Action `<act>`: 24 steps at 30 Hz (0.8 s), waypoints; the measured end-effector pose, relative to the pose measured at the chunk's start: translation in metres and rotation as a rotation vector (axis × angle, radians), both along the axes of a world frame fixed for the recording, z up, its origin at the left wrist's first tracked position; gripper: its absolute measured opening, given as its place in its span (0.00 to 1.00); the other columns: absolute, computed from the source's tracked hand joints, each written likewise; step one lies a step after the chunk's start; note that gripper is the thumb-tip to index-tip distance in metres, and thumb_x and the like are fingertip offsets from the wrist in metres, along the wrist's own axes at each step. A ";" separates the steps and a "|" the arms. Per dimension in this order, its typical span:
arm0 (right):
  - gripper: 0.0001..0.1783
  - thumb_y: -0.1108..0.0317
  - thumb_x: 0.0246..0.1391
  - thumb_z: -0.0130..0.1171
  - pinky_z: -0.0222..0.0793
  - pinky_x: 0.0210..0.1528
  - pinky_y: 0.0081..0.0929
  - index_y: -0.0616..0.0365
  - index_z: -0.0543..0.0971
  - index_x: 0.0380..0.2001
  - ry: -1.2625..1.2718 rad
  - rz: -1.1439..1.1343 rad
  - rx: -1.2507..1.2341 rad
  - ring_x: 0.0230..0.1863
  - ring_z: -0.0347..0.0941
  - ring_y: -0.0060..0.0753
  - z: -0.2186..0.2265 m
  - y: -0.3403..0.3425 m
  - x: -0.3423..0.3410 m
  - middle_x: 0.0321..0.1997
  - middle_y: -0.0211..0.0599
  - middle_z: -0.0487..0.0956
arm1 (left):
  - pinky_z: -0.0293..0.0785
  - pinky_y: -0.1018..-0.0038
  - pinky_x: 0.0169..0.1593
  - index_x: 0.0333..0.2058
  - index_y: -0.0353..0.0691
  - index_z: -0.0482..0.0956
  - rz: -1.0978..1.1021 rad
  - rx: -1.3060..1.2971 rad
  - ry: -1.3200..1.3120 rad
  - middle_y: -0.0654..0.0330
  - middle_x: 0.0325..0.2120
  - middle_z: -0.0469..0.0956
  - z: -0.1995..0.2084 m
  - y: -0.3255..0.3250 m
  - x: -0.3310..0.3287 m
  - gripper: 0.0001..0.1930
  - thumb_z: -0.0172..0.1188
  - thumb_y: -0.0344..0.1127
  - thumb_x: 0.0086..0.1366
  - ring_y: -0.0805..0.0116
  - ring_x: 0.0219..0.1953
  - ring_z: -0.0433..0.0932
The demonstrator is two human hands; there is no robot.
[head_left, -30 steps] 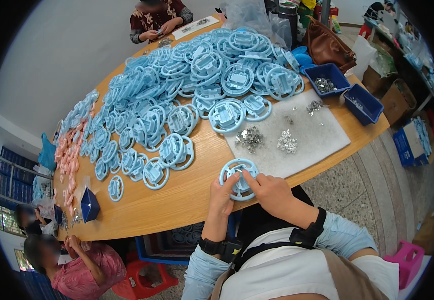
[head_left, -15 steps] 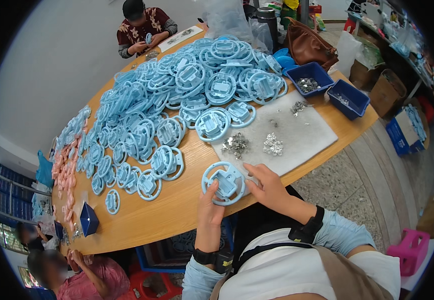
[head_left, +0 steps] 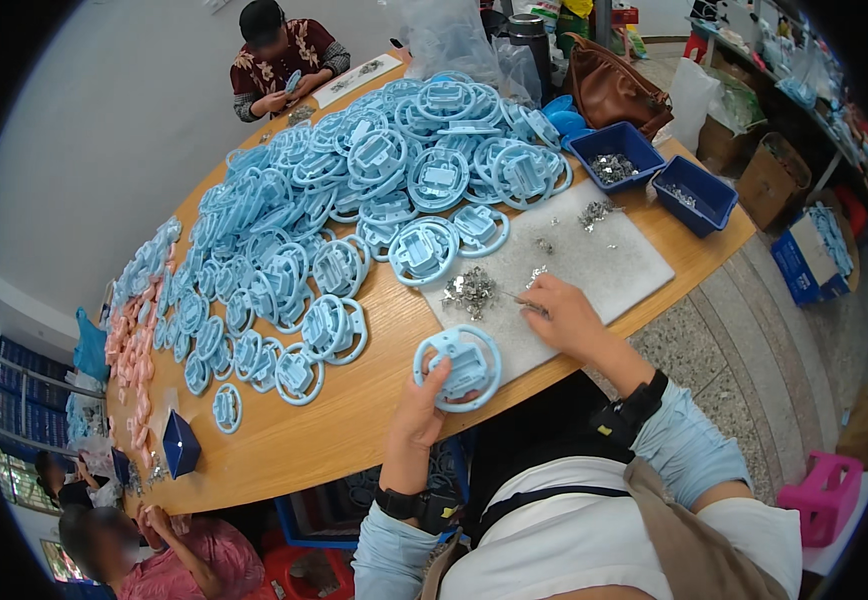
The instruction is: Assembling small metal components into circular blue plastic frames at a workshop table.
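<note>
My left hand (head_left: 422,408) grips a light-blue plastic steering-wheel-shaped part (head_left: 466,372) by its left rim, above the near edge of the table. A boxy middle sits inside its ring. My right hand (head_left: 566,318) is closed on thin metal tweezers (head_left: 520,299), whose tips point left toward a heap of small silver metal pieces (head_left: 472,290) on a pale board (head_left: 626,272). A second little heap of bright metal pieces (head_left: 538,272) lies just beyond my right fingers, partly hidden by them.
A large pile of matching blue parts (head_left: 354,170) covers the table's middle, with pink parts (head_left: 134,340) at its left. Two dark-blue bins (head_left: 696,198) of metal pieces stand at the right, near a brown bag (head_left: 614,85). Other people sit at the far and left edges.
My right hand has left the blue part and moved forward over the board, tweezers now showing in it. The part in my left hand has turned and shifted slightly right.
</note>
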State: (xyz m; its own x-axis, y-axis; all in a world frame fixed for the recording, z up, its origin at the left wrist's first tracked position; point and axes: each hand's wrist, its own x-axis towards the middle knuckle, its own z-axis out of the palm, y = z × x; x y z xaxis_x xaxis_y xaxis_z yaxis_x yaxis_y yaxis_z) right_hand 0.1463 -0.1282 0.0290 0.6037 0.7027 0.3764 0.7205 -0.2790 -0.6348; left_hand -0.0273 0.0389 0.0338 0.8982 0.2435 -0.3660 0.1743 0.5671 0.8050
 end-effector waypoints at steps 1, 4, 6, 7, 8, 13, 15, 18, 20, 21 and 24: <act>0.12 0.73 0.43 0.56 0.67 0.32 0.28 0.59 0.77 0.35 0.000 -0.002 -0.002 0.29 0.72 0.37 -0.001 -0.001 0.006 0.30 0.39 0.72 | 0.79 0.70 0.34 0.48 0.39 0.66 0.157 -0.045 -0.016 0.54 0.41 0.73 -0.002 -0.002 0.000 0.20 0.55 0.41 0.59 0.62 0.39 0.76; 0.08 0.74 0.43 0.56 0.67 0.32 0.32 0.58 0.77 0.30 -0.082 0.016 -0.094 0.30 0.70 0.43 0.000 0.001 0.015 0.32 0.39 0.70 | 0.79 0.71 0.33 0.48 0.40 0.66 0.244 -0.041 -0.021 0.54 0.41 0.73 -0.005 -0.007 -0.002 0.20 0.53 0.44 0.61 0.61 0.39 0.76; 0.05 0.74 0.43 0.55 0.66 0.32 0.33 0.59 0.76 0.28 -0.139 0.049 -0.240 0.29 0.70 0.42 0.006 0.003 0.017 0.32 0.37 0.70 | 0.79 0.69 0.34 0.48 0.40 0.66 0.233 -0.011 -0.037 0.54 0.41 0.73 -0.010 -0.005 -0.004 0.20 0.52 0.44 0.61 0.61 0.40 0.76; 0.05 0.74 0.43 0.55 0.66 0.32 0.33 0.59 0.76 0.28 -0.139 0.050 -0.241 0.29 0.70 0.42 0.006 0.004 0.018 0.32 0.37 0.70 | 0.79 0.68 0.35 0.48 0.41 0.66 0.221 0.021 -0.054 0.54 0.41 0.73 -0.012 -0.004 -0.004 0.20 0.52 0.45 0.61 0.61 0.41 0.76; 0.04 0.74 0.43 0.56 0.66 0.31 0.33 0.59 0.76 0.27 -0.153 0.058 -0.247 0.29 0.70 0.43 0.006 0.005 0.019 0.32 0.38 0.70 | 0.79 0.68 0.35 0.48 0.41 0.66 0.221 0.020 -0.054 0.54 0.41 0.73 -0.012 -0.004 -0.005 0.20 0.52 0.45 0.61 0.61 0.41 0.76; 0.03 0.72 0.41 0.57 0.66 0.26 0.30 0.60 0.76 0.22 -0.063 0.076 0.025 0.23 0.70 0.40 0.008 0.011 0.016 0.27 0.40 0.73 | 0.77 0.63 0.41 0.46 0.41 0.67 0.376 -0.166 0.021 0.57 0.41 0.74 -0.005 -0.005 -0.006 0.19 0.50 0.46 0.62 0.62 0.42 0.75; 0.06 0.71 0.42 0.60 0.62 0.25 0.17 0.62 0.77 0.26 0.484 0.057 0.057 0.21 0.67 0.19 0.011 0.018 0.007 0.21 0.30 0.75 | 0.76 0.65 0.41 0.46 0.40 0.67 0.409 -0.169 0.012 0.57 0.41 0.74 -0.013 -0.002 -0.005 0.17 0.50 0.44 0.62 0.63 0.43 0.75; 0.07 0.70 0.43 0.61 0.60 0.25 0.13 0.63 0.78 0.25 0.681 0.080 0.179 0.22 0.63 0.11 0.000 0.028 -0.012 0.21 0.26 0.75 | 0.75 0.67 0.42 0.45 0.39 0.67 0.449 -0.142 0.000 0.57 0.41 0.74 -0.012 -0.007 -0.004 0.15 0.52 0.38 0.61 0.65 0.42 0.74; 0.07 0.70 0.44 0.60 0.61 0.25 0.13 0.63 0.78 0.26 0.682 0.073 0.184 0.22 0.64 0.11 0.002 0.034 -0.025 0.22 0.24 0.75 | 0.74 0.69 0.43 0.45 0.38 0.67 0.455 -0.114 0.000 0.58 0.40 0.74 -0.012 -0.014 -0.001 0.14 0.53 0.35 0.61 0.66 0.42 0.74; 0.08 0.70 0.44 0.60 0.61 0.24 0.13 0.63 0.77 0.27 0.697 0.070 0.219 0.22 0.64 0.11 0.003 0.038 -0.031 0.22 0.24 0.75 | 0.73 0.70 0.44 0.45 0.38 0.67 0.427 -0.171 -0.043 0.58 0.39 0.74 -0.013 -0.018 -0.001 0.14 0.54 0.32 0.60 0.67 0.41 0.74; 0.09 0.69 0.45 0.60 0.59 0.23 0.14 0.63 0.76 0.28 0.695 0.067 0.224 0.22 0.62 0.10 0.007 0.047 -0.043 0.21 0.23 0.73 | 0.72 0.73 0.44 0.45 0.37 0.67 0.377 -0.267 -0.098 0.60 0.39 0.73 -0.017 -0.022 -0.001 0.16 0.55 0.28 0.58 0.70 0.40 0.74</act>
State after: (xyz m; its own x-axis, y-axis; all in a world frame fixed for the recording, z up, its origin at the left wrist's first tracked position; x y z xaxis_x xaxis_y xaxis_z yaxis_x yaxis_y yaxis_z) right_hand 0.1037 -0.0815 0.0362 0.7141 0.6974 0.0614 0.1417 -0.0580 -0.9882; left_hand -0.0284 0.0168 0.0170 0.7988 0.4681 -0.3778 -0.1532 0.7657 0.6247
